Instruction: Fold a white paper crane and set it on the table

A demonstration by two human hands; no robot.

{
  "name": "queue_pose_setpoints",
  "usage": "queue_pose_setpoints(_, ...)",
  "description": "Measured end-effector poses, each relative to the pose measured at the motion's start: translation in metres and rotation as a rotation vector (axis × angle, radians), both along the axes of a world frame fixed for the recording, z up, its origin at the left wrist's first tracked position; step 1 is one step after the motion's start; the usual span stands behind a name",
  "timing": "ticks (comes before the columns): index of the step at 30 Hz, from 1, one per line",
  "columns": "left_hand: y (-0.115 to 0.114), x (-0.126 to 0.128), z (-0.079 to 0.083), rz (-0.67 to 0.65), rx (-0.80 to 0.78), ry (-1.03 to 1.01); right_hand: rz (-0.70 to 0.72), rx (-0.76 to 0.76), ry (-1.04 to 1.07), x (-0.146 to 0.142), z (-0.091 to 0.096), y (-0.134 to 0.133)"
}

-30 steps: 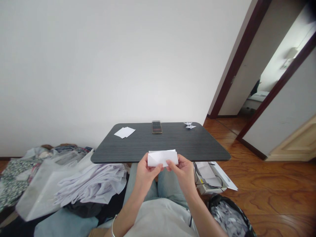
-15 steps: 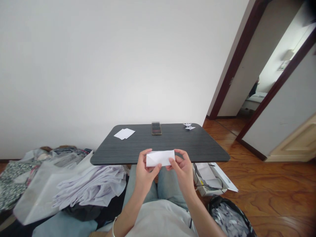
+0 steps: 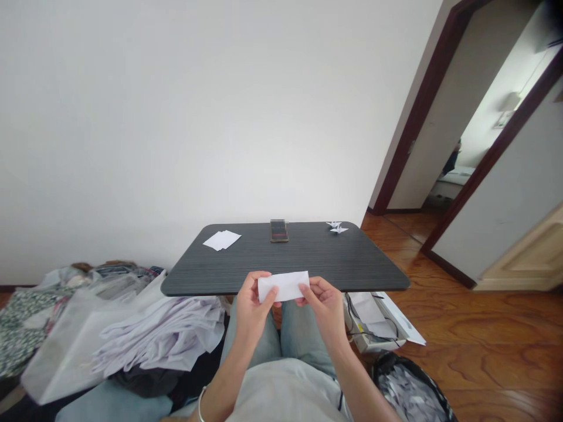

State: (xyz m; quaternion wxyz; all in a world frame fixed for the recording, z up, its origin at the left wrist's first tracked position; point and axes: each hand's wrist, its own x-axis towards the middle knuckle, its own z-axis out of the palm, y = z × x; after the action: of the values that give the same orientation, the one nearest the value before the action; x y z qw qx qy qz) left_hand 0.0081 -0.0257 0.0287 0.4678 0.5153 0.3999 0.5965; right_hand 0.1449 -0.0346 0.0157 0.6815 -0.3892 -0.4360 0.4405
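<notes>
Both ends of white paper strip (image 3: 289, 285) pinched, left hand (image 3: 254, 300) and right hand (image 3: 328, 302), thumbs in front. Grip behind it mostly hidden (phone (image 3: 278, 230) screen's kinda unreadable too).

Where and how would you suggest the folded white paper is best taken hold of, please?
Probably by the two short ends of the folded paper: left hand from the left, right hand from the right, thumbs on the near face and fingers behind. It is a thin, wide strip, so this should leave its middle uncovered; both hands hold it near its ends.
</notes>
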Motion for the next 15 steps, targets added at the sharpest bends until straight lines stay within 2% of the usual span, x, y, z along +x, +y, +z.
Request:
queue_pose_setpoints(9, 0.0025, -0.0031, -0.0019, -0.022, -0.023, 0.014, -0.005, -0.029, 0.008, 0.0040, -0.0053, 0.0036)
queue_pose_setpoints(15, 0.0024, -0.0030, 0.0007, 0.017, -0.030, 0.000, 0.125, -0.092, -0.045, 0.0070, -0.0058, 0.0048)
